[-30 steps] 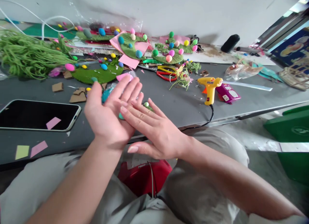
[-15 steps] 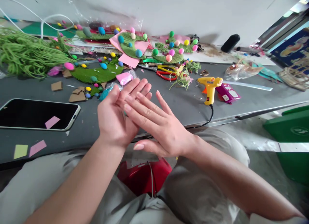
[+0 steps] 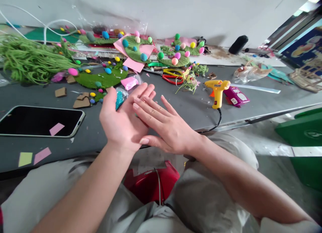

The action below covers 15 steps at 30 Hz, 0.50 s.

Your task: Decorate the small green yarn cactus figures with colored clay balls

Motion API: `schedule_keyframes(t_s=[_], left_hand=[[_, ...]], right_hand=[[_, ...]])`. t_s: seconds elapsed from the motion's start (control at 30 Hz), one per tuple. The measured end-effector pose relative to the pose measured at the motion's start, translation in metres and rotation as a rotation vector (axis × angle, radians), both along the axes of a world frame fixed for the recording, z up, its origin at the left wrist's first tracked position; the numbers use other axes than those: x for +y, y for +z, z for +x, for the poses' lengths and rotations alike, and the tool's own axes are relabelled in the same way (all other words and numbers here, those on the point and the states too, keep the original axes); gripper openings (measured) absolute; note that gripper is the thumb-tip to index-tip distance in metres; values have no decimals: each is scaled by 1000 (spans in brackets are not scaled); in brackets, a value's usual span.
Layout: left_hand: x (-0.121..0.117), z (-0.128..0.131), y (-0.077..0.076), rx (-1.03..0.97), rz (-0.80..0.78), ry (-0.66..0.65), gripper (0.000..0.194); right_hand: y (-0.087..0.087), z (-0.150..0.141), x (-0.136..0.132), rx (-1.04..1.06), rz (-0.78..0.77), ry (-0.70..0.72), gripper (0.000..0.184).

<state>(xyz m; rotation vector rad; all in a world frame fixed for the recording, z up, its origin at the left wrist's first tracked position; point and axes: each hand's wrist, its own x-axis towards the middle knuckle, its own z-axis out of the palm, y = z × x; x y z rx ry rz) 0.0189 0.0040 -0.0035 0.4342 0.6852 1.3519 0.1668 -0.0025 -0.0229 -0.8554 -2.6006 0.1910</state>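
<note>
My left hand [image 3: 120,122] is held palm up over the front of the table, thumb raised and fingers stretched out. Across its palm and fingers lies my right hand [image 3: 173,132], palm down, with straight, slightly spread fingers. Between the two palms a small green bit [image 3: 136,114] peeks out, mostly covered by the right fingertips; its shape is hidden. Just behind the left hand are a bag of blue-teal soft material [image 3: 120,97] and a bag of pink material [image 3: 129,82]. A green leaf-like piece [image 3: 100,78] dotted with coloured balls lies farther back.
A phone [image 3: 37,120] lies at left, paper scraps [image 3: 42,156] before it. Green yarn [image 3: 27,58] is heaped behind. A yellow glue gun [image 3: 217,92] with a black cord stands at right beside a purple packet [image 3: 237,96]. Red-handled pliers [image 3: 172,79] lie mid-table.
My right hand has shifted slightly over the left palm, and the left palm shows more. The green bit between them has moved a little. The whole view has tilted slightly.
</note>
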Motion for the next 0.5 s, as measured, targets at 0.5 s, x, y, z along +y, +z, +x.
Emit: schedule_keyframes(t_s=[0.5], left_hand=[[0, 0, 4, 18, -8, 8, 65]], right_hand=[[2, 2, 1, 31, 3, 105, 81]])
